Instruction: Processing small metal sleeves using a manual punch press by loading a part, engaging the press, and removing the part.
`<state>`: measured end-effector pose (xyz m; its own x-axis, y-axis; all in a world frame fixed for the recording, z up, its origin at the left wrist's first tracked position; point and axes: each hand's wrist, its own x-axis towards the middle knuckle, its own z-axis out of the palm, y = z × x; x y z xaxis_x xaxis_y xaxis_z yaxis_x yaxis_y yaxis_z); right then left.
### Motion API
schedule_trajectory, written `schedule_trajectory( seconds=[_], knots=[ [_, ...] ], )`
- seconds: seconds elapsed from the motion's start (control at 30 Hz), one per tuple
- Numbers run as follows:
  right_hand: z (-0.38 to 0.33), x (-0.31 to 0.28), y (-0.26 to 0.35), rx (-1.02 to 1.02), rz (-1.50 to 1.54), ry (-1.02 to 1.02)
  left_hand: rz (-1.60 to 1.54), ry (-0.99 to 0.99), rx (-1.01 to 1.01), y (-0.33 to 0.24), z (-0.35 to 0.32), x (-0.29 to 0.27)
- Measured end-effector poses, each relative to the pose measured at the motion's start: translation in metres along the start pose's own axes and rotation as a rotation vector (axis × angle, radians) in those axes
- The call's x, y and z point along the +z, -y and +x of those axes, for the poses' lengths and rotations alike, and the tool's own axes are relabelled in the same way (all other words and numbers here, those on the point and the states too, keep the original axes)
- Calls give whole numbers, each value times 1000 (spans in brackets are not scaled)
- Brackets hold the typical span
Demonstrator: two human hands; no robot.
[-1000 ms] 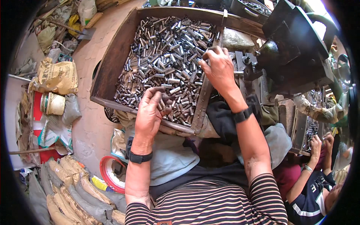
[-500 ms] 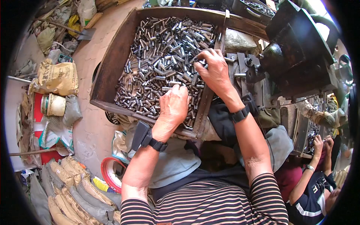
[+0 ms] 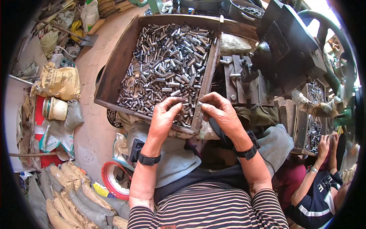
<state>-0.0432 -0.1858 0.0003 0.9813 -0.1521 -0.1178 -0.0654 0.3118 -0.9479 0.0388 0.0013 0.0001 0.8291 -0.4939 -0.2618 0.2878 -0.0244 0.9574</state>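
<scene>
A wooden tray [image 3: 116, 57] in front of me holds a heap of short metal tubes [image 3: 171, 57]. My left hand [image 3: 164, 118] is over the tray's near edge, thumb and forefinger pinched together; what lies between them, if anything, is hidden. Close beside it, over the tray's right side rail, my right hand [image 3: 222, 114] pinches a small metal tube [image 3: 199, 103] whose shiny end shows at the fingertips. The two hands are apart, with their fingertips facing each other.
Right of the tray stands a dark machine [image 3: 288, 45] with steel plates [image 3: 235, 82] at its base and a large wheel. Another person's hands [image 3: 324, 147] work by a second tray of metal parts at far right. Stacked sacks [image 3: 72, 191] and a red-rimmed bucket [image 3: 110, 179] lie to the left.
Both hands have drawn back toward me from the heap. My right hand has come down from near the machine, and the two are now closer together. The view has shifted slightly.
</scene>
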Motion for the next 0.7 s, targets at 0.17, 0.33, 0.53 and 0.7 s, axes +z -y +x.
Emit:
schedule_trajectory(
  seconds=[0.17, 0.33, 0.53, 0.7],
  knots=[
    [-7, 5, -4, 16, 38, -1, -55, -57, 75, 8, -9, -3],
    [-8, 10, -9, -29, 5, -48, -377, 31, 16, 3, -17, 9],
    [-10, 13, -6, -80, 7, -42, -403, 85, 31, 5, -20, 16],
    [-13, 11, -11, -75, 47, -41, -367, 77, 67, 10, -17, 18]
  ],
)
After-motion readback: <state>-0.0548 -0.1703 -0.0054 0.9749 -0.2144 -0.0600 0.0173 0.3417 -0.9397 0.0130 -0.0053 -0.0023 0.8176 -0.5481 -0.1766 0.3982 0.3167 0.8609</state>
